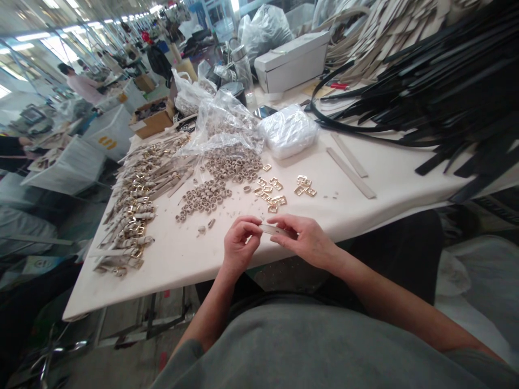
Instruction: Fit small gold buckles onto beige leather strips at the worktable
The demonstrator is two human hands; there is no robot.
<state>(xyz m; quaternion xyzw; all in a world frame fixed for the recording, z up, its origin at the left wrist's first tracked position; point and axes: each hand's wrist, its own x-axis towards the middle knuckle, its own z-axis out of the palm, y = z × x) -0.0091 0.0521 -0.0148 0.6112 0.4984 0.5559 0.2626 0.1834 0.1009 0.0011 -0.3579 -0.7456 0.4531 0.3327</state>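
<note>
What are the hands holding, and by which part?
A short beige strip: the left hand pinches one end, and the right hand grips the strip toward its other end.

Loops (208,199) left of buckles (272,195), box (292,62) behind, all on table (170,265).

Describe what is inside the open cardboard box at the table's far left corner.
The cardboard box holds small dark pieces, too blurred to identify. Its floor, and anything beneath the top pieces, is covered and cannot be seen.
</note>
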